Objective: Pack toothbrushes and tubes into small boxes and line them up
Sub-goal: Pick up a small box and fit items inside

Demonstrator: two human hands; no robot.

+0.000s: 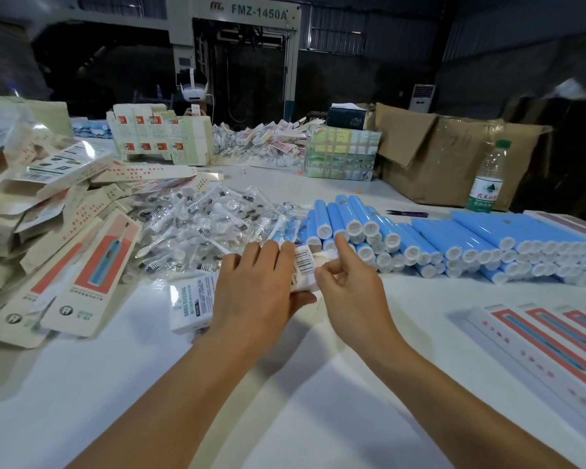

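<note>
Dozens of flat, unfolded cartons (31, 211) lie heaped along the left edge of the desk (285, 384), printed faces up, near the left hand, probably so the next blank is a short reach away. Just right of them a loose mound of wrapped toothbrush heads (200, 225) spreads across the middle, each in its own clear sleeve. In front of that mound one small white box (192, 301) lies on its side; whether anything is in it cannot be told.

The left hand (251, 289) holds a small box (307, 265) just above the desk, fingers laid over its top and the thumb tucked beneath, barcode side showing. The right hand (347, 286) meets it at the box's right end, thumb and curled fingers pinching at the end flap while the index finger points up and away. To my eye this is the closing of a flap, the left hand steadying while the right works. What the box contains is hidden.

Farther right, blue tubes (420, 238) are stacked in rows with their white caps facing the person, likely so they can be picked by the end. At the far right, finished boxes (548, 336) lie flat, side by side and touching, the lined-up row.
</note>
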